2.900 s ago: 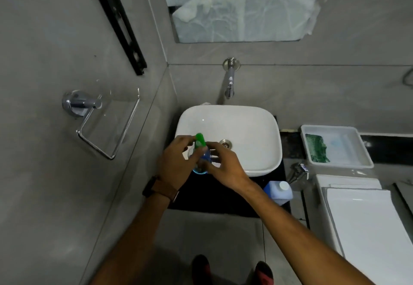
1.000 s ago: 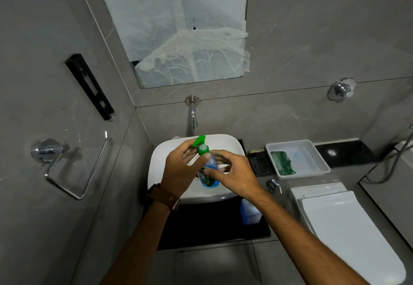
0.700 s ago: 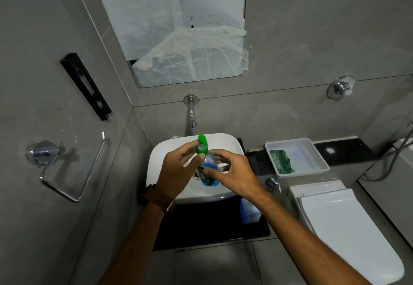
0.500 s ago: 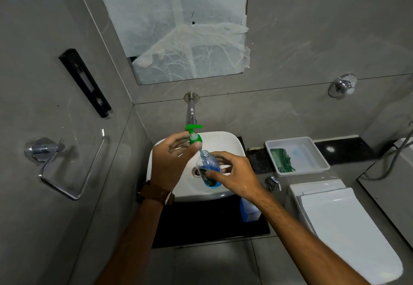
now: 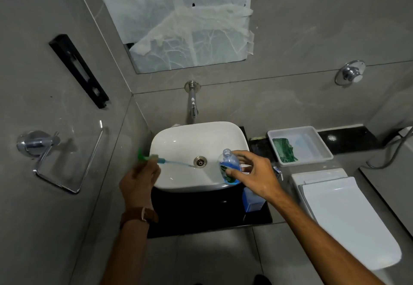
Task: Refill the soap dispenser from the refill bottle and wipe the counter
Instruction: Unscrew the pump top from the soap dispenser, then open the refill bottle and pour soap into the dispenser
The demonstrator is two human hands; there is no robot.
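Since half a second ago, you are carrying the pump point(image 5: 149, 157) clear of the bottle point(image 5: 228, 168): the two are now well apart, with the pump off to the left over the basin point(image 5: 178, 137) rim and the bottle over its right side. Your left hand point(image 5: 139, 178) is closing its grip on the green pump head, and the dip tube point(image 5: 176, 163) is trailing rightward, its tip lying near the drain point(image 5: 200, 161). Your right hand point(image 5: 257, 176) is clamping its grip around the bottle's lower body, thumb and fingers on the label. The bottle is standing roughly upright, its neck open, with blue soap filling only the lower part. The refill bottle point(image 5: 252, 199) is standing on the black surface point(image 5: 201, 213) just below your right wrist, partly hidden by it. A white tray point(image 5: 321, 148) holding a green cloth point(image 5: 283, 150) is sitting to the right of the basin.
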